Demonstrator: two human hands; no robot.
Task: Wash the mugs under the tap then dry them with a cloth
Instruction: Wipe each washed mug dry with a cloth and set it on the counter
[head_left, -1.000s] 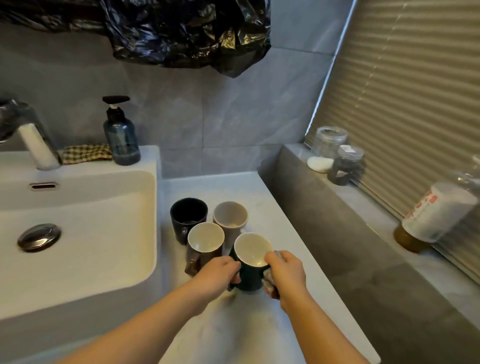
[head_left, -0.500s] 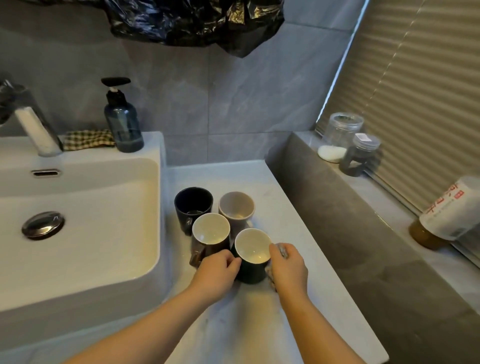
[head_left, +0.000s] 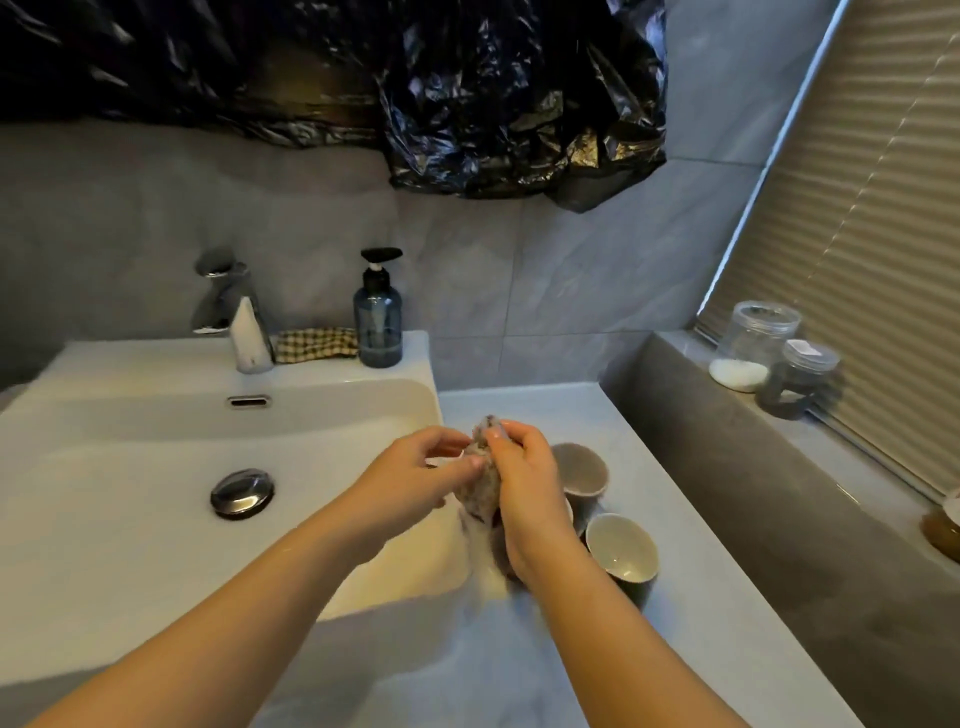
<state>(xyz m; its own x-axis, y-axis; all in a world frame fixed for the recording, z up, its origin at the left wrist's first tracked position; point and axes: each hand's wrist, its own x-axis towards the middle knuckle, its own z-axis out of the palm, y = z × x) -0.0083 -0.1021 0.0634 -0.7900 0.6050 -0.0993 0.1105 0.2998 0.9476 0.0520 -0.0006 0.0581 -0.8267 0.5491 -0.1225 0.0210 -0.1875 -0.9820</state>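
My right hand (head_left: 524, 483) grips a crumpled grey cloth (head_left: 480, 496) near its top, held up over the seam between sink and counter. My left hand (head_left: 421, 473) pinches the same cloth from the left side. On the white counter (head_left: 701, 597) behind my right hand stand a grey mug (head_left: 582, 467) and a dark green mug (head_left: 621, 545) with a cream inside, both upright. Any other mugs are hidden by my right hand and wrist. The chrome tap (head_left: 228, 301) stands at the back of the sink, with no water running.
The white sink (head_left: 130, 519) with its chrome drain plug (head_left: 241, 491) lies to the left. A blue soap bottle (head_left: 377, 317) and a checked cloth (head_left: 317, 344) sit on its back rim. Two jars (head_left: 753, 343) stand on the grey ledge (head_left: 727, 467) at right. A black plastic bag (head_left: 519, 104) hangs overhead.
Both hands have let go of the dark green mug and risen up and left. The cloth that my right hand held beside the mug is now held between both hands.
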